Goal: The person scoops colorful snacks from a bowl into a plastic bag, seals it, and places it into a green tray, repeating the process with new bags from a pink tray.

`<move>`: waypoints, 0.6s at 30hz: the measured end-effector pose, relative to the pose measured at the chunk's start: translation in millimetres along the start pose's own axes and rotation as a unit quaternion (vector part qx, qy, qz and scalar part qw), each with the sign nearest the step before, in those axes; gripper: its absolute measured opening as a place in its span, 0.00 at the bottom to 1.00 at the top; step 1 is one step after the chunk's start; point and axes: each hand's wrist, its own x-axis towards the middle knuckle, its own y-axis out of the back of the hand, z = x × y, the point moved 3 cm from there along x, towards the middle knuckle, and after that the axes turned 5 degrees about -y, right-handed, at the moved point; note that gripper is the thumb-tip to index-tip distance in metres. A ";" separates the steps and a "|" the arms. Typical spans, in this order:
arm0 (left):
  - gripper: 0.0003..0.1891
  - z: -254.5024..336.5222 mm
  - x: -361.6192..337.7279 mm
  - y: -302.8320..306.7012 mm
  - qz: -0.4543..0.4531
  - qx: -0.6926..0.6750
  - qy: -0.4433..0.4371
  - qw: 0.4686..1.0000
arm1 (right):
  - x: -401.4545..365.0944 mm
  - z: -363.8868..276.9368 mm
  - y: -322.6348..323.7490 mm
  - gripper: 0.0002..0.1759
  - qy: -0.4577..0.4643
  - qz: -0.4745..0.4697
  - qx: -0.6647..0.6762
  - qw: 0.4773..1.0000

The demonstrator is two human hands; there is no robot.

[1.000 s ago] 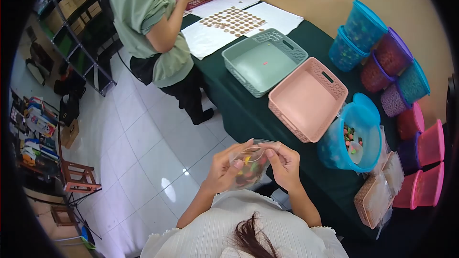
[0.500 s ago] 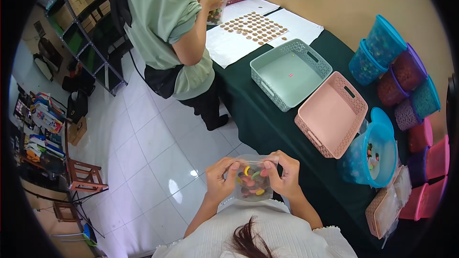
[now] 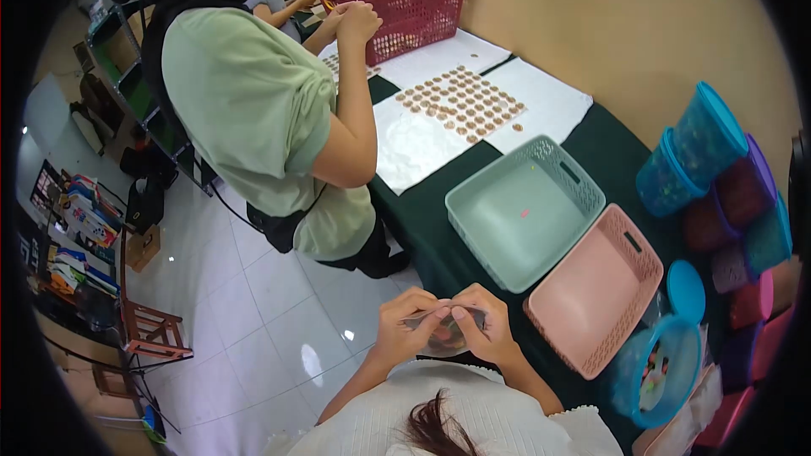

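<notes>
A small clear plastic pouch with colourful sweets in it is held close to my chest. My left hand pinches its top edge from one side, and my right hand pinches it from the other, the thumbs almost meeting in the middle. Much of the pouch hides behind my fingers. To the right of my hands stand a pink basket and, farther off, a pale green basket. A blue tub with some sweets inside sits at the lower right.
Ahead on the left, a person in a green top stands at the green-covered table. Rows of small brown rounds lie on white sheets. A red basket is at the back, and stacked lidded tubs line the right.
My hands have drawn together along the pouch's top, hiding more of it. The view has tilted up, showing the red basket and another person. The pouch formerly visible at the green-topped person's hands no longer shows.
</notes>
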 end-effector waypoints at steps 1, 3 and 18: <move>0.04 -3.1 9.7 -2.5 -0.002 0.005 0.000 1.000 | 8.3 1.8 4.5 0.05 0.012 0.000 -0.009 1.000; 0.04 -9.8 27.0 -4.6 -0.009 0.025 -0.015 1.000 | 22.4 8.3 12.6 0.06 0.016 -0.005 -0.016 1.000; 0.05 -28.0 92.8 -12.0 -0.136 -0.032 -0.005 0.990 | 63.2 20.4 19.3 0.04 0.024 0.172 -0.034 0.984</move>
